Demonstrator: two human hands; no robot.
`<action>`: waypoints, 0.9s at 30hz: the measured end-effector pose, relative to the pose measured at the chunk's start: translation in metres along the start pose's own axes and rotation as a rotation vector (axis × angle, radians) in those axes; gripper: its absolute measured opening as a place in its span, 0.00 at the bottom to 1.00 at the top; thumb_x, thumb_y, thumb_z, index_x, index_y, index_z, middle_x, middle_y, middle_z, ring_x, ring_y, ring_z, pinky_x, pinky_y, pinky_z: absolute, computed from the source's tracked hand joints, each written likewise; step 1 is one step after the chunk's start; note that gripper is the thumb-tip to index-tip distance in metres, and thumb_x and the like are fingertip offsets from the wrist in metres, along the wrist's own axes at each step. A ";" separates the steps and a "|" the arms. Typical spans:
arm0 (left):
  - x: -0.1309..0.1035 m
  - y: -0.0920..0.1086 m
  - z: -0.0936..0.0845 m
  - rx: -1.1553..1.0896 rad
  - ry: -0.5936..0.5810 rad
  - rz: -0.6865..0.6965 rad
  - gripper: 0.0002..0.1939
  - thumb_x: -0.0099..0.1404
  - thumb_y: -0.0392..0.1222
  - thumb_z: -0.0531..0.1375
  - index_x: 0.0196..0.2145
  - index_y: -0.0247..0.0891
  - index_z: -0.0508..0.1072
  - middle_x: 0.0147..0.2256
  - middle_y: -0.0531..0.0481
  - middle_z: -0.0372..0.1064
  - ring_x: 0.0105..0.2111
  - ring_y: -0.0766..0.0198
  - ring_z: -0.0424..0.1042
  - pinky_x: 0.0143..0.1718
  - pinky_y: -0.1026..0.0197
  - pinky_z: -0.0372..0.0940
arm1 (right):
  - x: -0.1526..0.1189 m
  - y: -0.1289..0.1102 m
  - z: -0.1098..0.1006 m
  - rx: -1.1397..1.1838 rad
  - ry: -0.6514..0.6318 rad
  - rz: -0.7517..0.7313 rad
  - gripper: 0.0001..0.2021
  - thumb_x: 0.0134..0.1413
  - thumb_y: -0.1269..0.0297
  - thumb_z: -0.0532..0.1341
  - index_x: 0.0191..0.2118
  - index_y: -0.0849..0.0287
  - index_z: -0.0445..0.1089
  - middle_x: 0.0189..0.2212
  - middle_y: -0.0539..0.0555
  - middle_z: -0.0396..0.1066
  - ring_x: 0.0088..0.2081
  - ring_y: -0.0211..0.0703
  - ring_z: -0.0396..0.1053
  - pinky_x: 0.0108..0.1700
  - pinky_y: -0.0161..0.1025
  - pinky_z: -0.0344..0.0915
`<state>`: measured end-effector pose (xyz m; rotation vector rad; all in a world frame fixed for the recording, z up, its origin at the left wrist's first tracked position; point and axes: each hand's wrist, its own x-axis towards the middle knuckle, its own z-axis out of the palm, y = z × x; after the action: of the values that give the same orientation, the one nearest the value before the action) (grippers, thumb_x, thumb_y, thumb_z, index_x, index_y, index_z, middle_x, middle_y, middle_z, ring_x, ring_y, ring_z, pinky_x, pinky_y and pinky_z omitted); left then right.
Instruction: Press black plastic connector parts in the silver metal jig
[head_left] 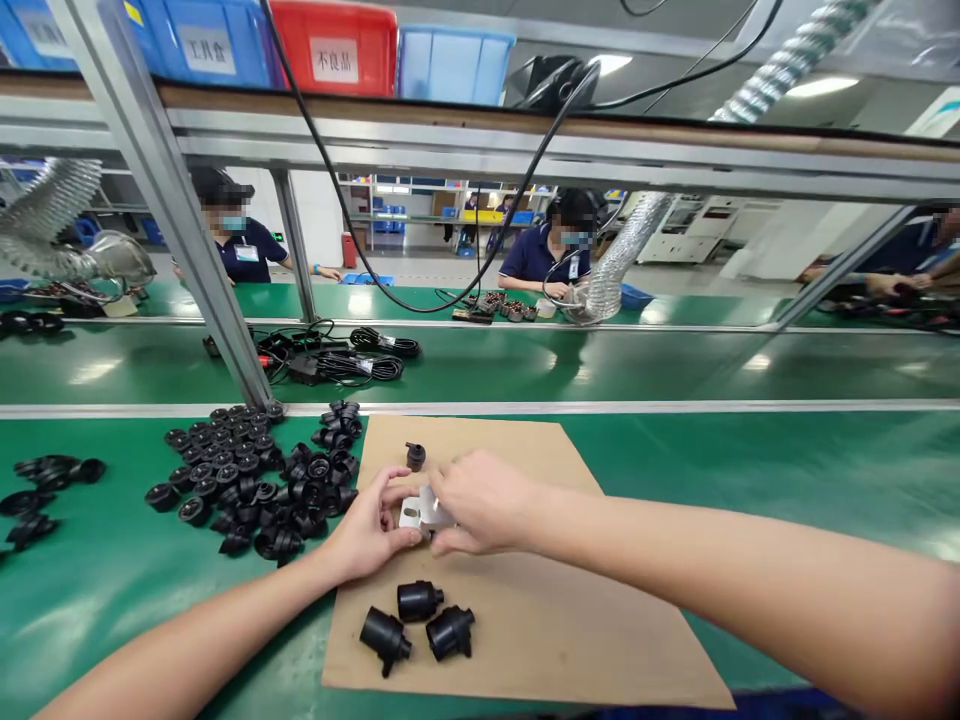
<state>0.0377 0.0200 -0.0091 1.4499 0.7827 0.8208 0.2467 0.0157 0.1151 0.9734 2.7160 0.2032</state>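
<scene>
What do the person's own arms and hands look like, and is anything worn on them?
The left hand and right hand have no gloves, and no ring shows, though some fingers are partly hidden. No watch or bracelet is seen at the wrists. The left arm and right arm show no sleeve, cable or clear marking.

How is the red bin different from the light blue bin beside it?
The red bin carries a white label; the light blue bin shows none. The red bin's rim looks higher than the light blue bin's. Both sit on the overhead shelf.
</scene>
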 end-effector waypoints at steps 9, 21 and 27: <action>0.001 0.008 0.006 -0.094 -0.011 0.004 0.38 0.57 0.37 0.73 0.61 0.41 0.61 0.54 0.41 0.78 0.41 0.56 0.79 0.39 0.58 0.71 | 0.021 0.050 0.004 -0.164 0.124 -0.716 0.12 0.70 0.71 0.56 0.54 0.70 0.71 0.51 0.67 0.74 0.49 0.52 0.72 0.40 0.44 0.68; 0.000 -0.008 0.000 -0.029 0.030 0.022 0.44 0.58 0.33 0.71 0.68 0.39 0.59 0.59 0.34 0.74 0.54 0.48 0.78 0.55 0.48 0.72 | 0.003 -0.003 0.016 0.083 0.089 -0.039 0.22 0.64 0.54 0.63 0.52 0.70 0.72 0.39 0.66 0.76 0.38 0.55 0.74 0.36 0.44 0.65; -0.001 -0.002 -0.008 -0.102 -0.094 0.022 0.49 0.63 0.38 0.71 0.73 0.46 0.50 0.61 0.35 0.72 0.47 0.53 0.80 0.43 0.55 0.74 | -0.006 0.019 -0.001 -0.146 0.159 -0.345 0.18 0.71 0.63 0.61 0.62 0.60 0.65 0.52 0.63 0.75 0.45 0.50 0.72 0.34 0.41 0.63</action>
<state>0.0301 0.0233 -0.0106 1.3984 0.6458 0.7924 0.2626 0.0259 0.1208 0.4558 2.9072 0.4202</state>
